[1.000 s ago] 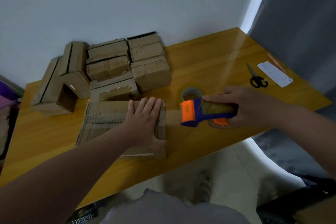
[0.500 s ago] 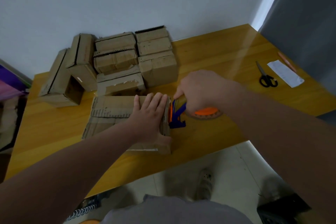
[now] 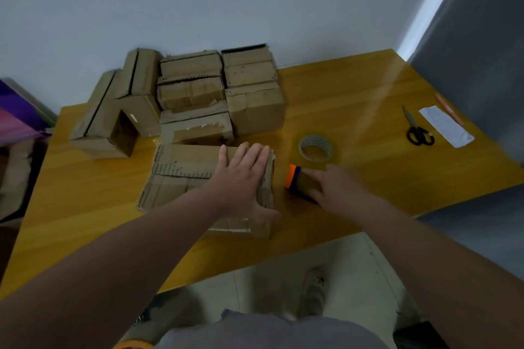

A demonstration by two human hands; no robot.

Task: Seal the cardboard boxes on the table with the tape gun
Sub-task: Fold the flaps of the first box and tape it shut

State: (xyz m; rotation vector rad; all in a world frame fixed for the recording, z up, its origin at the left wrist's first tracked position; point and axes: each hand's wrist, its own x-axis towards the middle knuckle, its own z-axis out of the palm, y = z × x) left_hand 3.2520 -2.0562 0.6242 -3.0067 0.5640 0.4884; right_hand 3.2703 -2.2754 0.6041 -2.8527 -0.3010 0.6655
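Observation:
A worn cardboard box [image 3: 184, 167] lies near the table's front edge. My left hand [image 3: 243, 178] presses flat on the right end of its top, thumb hanging over the near side. Clear tape shows on the box's near right corner. The orange and blue tape gun [image 3: 293, 178] lies on the table just right of the box. My right hand [image 3: 340, 190] is blurred over its handle, fingers stretched out and touching it, not curled round it.
Several more cardboard boxes [image 3: 255, 105] are stacked against the wall behind. A roll of clear tape [image 3: 316, 147] lies just beyond the tape gun. Black scissors [image 3: 416, 129], a paper slip [image 3: 445, 126] and an orange pen [image 3: 450, 110] sit on the yellow table [image 3: 368, 88] at far right.
My right hand pulled tape to the box's right end, pressed the tape gun down there, then set it on the table beside the box and loosened its grip. The left hand stayed.

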